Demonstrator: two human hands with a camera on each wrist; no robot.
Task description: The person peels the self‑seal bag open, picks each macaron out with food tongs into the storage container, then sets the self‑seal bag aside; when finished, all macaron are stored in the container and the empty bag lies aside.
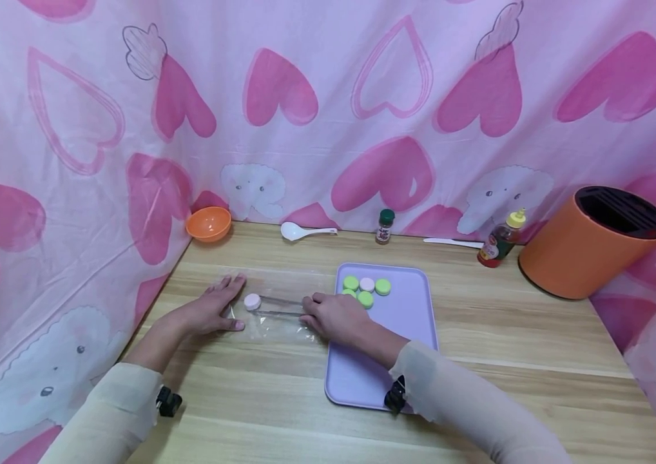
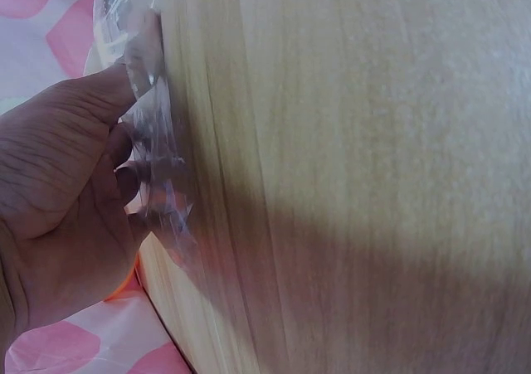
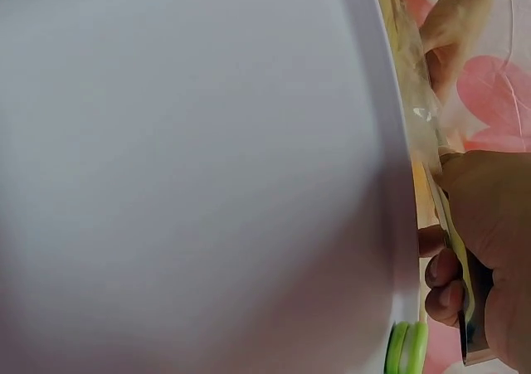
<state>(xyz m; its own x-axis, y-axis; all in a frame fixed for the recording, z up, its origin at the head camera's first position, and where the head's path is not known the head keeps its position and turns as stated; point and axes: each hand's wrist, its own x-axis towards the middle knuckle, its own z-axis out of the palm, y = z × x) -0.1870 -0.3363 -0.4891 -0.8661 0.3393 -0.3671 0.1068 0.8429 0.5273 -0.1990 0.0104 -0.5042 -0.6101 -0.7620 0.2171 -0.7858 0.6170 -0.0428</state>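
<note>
A pair of metal tongs [image 1: 281, 305] reaches leftward over the table, gripped near its right end by my right hand [image 1: 336, 317]. At the tips of the tongs is a pale pink macaron [image 1: 252, 301]. Clear plastic bag film [image 1: 287, 332] lies around the tongs; whether the macaron is inside it is hard to tell. My left hand [image 1: 212, 308] rests at the bag's left end, thumb and fingers spread apart. In the left wrist view, crinkled film [image 2: 166, 183] covers the left fingertips. The right wrist view shows curled fingers [image 3: 444, 299] round the tongs.
Under my right forearm lies a lilac tray [image 1: 383, 374] with several green macarons [image 1: 365, 299] and a pink one [image 1: 367, 284]. Along the back stand an orange bowl [image 1: 209, 224], white spoon [image 1: 305, 232], spice jar [image 1: 385, 227], white knife [image 1: 452, 242], sauce bottle [image 1: 502, 240] and orange knife block [image 1: 583, 251].
</note>
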